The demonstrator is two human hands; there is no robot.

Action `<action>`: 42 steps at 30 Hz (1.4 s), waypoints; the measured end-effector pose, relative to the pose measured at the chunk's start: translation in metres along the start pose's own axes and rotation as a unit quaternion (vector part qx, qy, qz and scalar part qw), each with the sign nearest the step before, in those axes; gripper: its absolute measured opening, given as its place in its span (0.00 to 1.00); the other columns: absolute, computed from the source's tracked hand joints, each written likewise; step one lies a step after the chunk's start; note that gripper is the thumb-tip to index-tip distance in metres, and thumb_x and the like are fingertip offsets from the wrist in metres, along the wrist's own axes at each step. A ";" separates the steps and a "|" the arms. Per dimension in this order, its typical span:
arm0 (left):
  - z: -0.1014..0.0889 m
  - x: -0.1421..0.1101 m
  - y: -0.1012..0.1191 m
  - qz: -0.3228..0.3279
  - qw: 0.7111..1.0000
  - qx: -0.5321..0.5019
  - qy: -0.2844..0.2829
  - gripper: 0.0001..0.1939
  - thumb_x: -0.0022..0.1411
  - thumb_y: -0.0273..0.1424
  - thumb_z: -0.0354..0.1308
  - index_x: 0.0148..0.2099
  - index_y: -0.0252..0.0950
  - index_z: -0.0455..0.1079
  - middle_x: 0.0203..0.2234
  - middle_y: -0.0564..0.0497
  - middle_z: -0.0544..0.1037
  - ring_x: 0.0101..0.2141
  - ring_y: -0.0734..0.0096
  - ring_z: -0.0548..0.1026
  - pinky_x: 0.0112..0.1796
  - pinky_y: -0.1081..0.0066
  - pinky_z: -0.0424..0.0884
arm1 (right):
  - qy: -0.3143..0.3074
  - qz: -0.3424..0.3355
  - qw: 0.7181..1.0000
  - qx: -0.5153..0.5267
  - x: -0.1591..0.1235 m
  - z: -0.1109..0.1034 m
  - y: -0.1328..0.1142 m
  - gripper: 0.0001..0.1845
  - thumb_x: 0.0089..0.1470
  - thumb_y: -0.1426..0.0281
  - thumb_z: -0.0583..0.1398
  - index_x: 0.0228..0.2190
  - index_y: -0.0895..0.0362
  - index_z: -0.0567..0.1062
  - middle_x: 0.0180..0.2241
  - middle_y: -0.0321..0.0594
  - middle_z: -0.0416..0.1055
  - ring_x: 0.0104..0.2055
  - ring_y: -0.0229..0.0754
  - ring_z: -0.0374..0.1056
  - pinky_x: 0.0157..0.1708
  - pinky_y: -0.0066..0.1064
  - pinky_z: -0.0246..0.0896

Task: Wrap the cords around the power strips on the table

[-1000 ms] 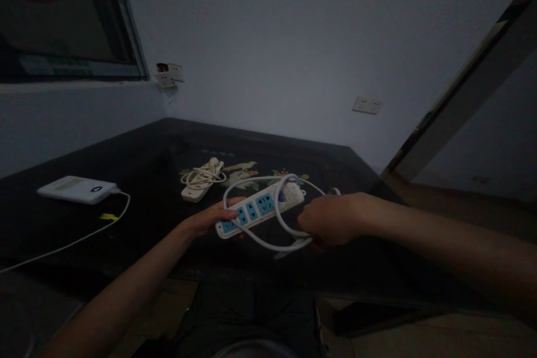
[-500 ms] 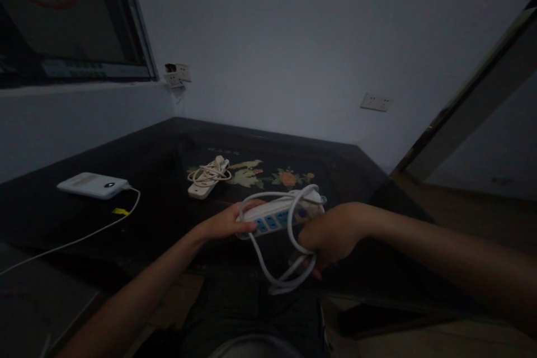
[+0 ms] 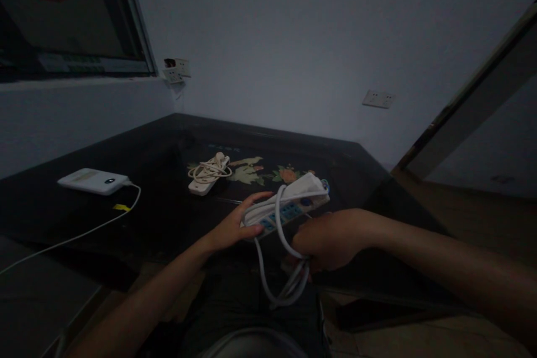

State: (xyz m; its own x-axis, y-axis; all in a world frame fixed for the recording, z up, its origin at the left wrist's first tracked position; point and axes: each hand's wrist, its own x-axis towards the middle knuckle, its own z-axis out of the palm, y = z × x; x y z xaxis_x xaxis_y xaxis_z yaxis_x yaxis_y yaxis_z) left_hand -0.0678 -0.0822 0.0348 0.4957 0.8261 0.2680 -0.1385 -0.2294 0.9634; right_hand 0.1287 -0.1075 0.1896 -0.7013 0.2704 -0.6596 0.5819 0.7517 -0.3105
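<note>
One power strip [image 3: 293, 211] sits pinched in the left hand [image 3: 235, 228]; the right hand [image 3: 329, 241] clutches loops of white cord [image 3: 289, 294]. Another strip [image 3: 203, 184] lies farther left on the table [image 3: 142, 156].

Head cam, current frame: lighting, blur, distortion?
Head view: dim overall, pale wall against near-black table; head view: right hand darkens underneath, detail on the power strip murky; head view: right forearm looks stretched toward the frame edge, probably wide-angle.
</note>
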 end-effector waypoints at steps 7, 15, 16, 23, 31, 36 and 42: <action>0.018 -0.002 0.016 -0.039 0.983 -0.178 -0.015 0.53 0.49 0.32 0.67 0.69 0.52 0.38 0.65 0.48 0.54 0.60 0.53 0.60 0.55 0.63 0.62 | -0.050 0.009 0.990 -0.131 0.013 0.000 -0.008 0.14 0.53 0.79 0.57 0.40 0.64 0.78 0.33 0.48 0.76 0.30 0.41 0.69 0.24 0.27 0.55; 0.007 0.012 0.031 -0.047 0.988 -0.104 -0.105 0.58 0.44 0.27 0.70 0.69 0.48 0.38 0.65 0.43 0.52 0.61 0.49 0.58 0.56 0.57 0.60 | -0.098 0.030 0.988 -0.112 0.040 -0.001 -0.007 0.07 0.49 0.81 0.60 0.30 0.65 0.79 0.26 0.41 0.74 0.25 0.38 0.67 0.27 0.28 0.57; 0.007 0.014 0.030 -0.047 0.989 -0.104 -0.094 0.55 0.45 0.27 0.69 0.69 0.48 0.41 0.65 0.43 0.54 0.59 0.49 0.60 0.54 0.57 0.63 | -0.102 0.031 0.988 -0.111 0.040 -0.002 -0.007 0.07 0.49 0.81 0.60 0.30 0.64 0.79 0.26 0.40 0.74 0.25 0.37 0.66 0.27 0.28 0.57; -0.002 0.008 0.017 -0.087 0.984 -0.131 0.080 0.39 0.46 0.28 0.66 0.61 0.43 0.59 0.52 0.46 0.71 0.43 0.60 0.74 0.37 0.71 0.74 | 0.055 0.041 0.997 -0.037 0.009 0.003 0.025 0.11 0.53 0.78 0.57 0.36 0.60 0.79 0.31 0.43 0.75 0.31 0.39 0.68 0.28 0.27 0.58; -0.012 0.005 0.011 -0.087 0.971 -0.176 0.134 0.40 0.48 0.33 0.67 0.61 0.44 0.54 0.47 0.44 0.74 0.31 0.67 0.77 0.31 0.70 0.75 | 0.313 0.035 0.937 0.154 -0.012 0.030 0.079 0.12 0.53 0.74 0.55 0.36 0.61 0.78 0.31 0.40 0.75 0.32 0.39 0.68 0.33 0.29 0.61; -0.014 0.003 0.004 -0.094 0.970 -0.179 0.131 0.35 0.48 0.34 0.68 0.57 0.43 0.60 0.49 0.46 0.72 0.37 0.64 0.77 0.35 0.68 0.76 | 0.446 0.055 0.840 0.303 -0.004 0.044 0.100 0.18 0.48 0.68 0.60 0.42 0.60 0.78 0.37 0.40 0.77 0.38 0.43 0.70 0.41 0.34 0.64; -0.012 -0.004 0.007 -0.115 0.968 -0.184 0.124 0.40 0.44 0.33 0.69 0.59 0.44 0.58 0.48 0.45 0.73 0.41 0.60 0.76 0.37 0.69 0.75 | 0.483 -0.036 0.678 0.552 0.008 0.059 0.106 0.32 0.40 0.69 0.67 0.50 0.56 0.73 0.48 0.41 0.73 0.48 0.43 0.70 0.50 0.35 0.62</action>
State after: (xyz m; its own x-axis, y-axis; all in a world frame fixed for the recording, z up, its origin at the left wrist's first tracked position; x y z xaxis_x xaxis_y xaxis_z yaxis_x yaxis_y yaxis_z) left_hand -0.0808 -0.0810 0.0408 0.3352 0.9421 -0.0060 -0.3668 0.1364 0.9202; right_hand 0.2089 -0.0615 0.1108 -0.3766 0.9261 -0.0235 0.1107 0.0199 -0.9937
